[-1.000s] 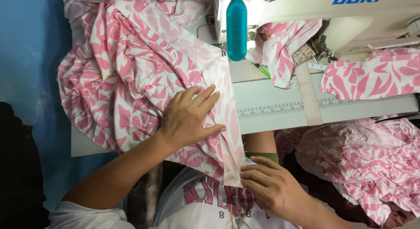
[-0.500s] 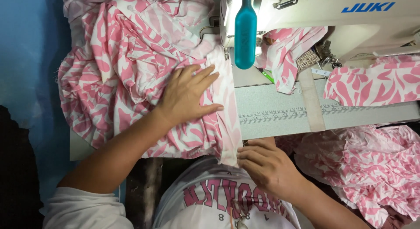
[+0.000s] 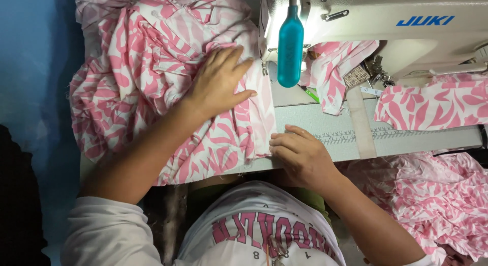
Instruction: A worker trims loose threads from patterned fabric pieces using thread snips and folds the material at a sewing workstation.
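A large heap of pink and white leaf-print fabric [image 3: 147, 78] covers the left part of the sewing table [image 3: 325, 129]. My left hand [image 3: 216, 83] lies flat on the fabric with fingers spread, pressing it near the machine's left end. My right hand [image 3: 300, 154] rests at the table's front edge, fingertips on the fabric's lower right edge [image 3: 259, 139]. The white sewing machine [image 3: 386, 27] stands at the top right. A teal bottle [image 3: 290, 45] hangs in front of it.
More of the same printed fabric lies under the machine's arm [image 3: 335, 73], on the right of the table [image 3: 427, 106], and in a pile lower right [image 3: 437, 195]. A beige strap [image 3: 360, 123] crosses the table. A blue surface [image 3: 35, 68] lies at the left.
My left hand slid up the fabric toward the machine. My right hand rose from below the table's edge onto the fabric's lower edge. The view shifted closer.
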